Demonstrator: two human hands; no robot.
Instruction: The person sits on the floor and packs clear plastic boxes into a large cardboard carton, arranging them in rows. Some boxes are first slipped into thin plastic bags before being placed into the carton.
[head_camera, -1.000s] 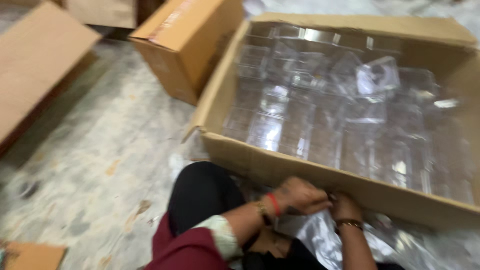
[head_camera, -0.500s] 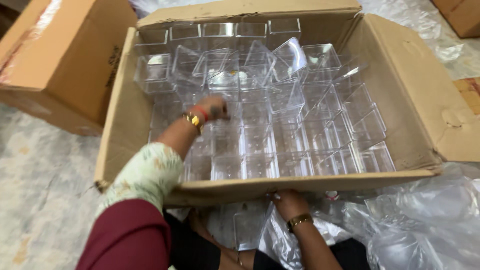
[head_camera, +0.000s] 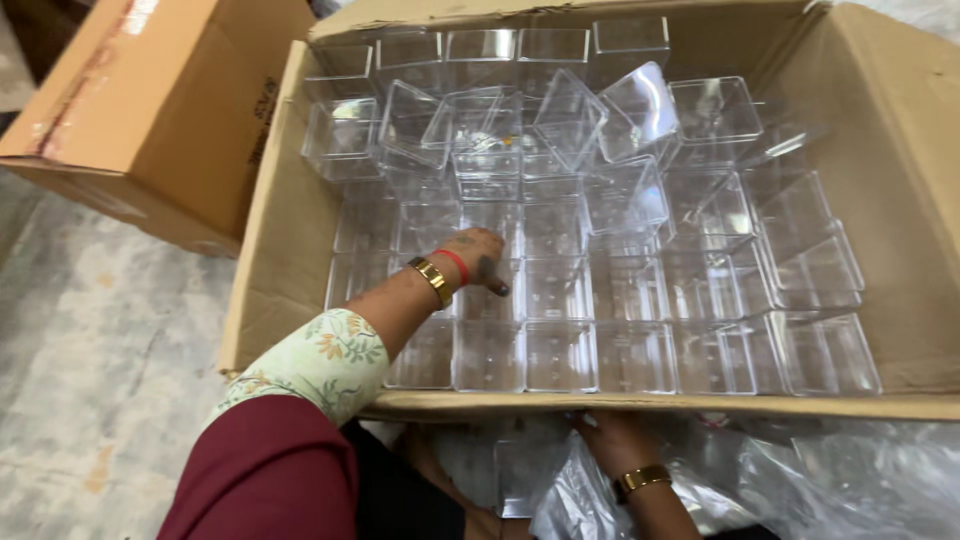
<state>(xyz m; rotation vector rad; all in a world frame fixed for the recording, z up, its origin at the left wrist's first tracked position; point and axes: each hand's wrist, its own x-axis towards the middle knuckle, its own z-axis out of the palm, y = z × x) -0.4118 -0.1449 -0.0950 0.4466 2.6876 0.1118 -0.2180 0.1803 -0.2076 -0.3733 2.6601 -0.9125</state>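
Your left hand (head_camera: 478, 258) shifted lower in cardboard box (head_camera: 290, 250), fingers curled loosely, resting on clear plastic cups (head_camera: 560, 350). Front rows packed neatly, back rows jumbled. Right hand (head_camera: 612, 440) below box edge, touching plastic wrap (head_camera: 820, 480); grip unclear.

1 head view, steeply down, close

Clear square containers (head_camera: 560, 300) in rows

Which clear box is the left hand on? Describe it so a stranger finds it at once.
Start at the big open cardboard carton filled with clear square plastic boxes. In the neat upright rows near its front wall, find the left hand with a red thread and gold bangle. Its fingertips rest on the clear plastic box, alone in being touched.
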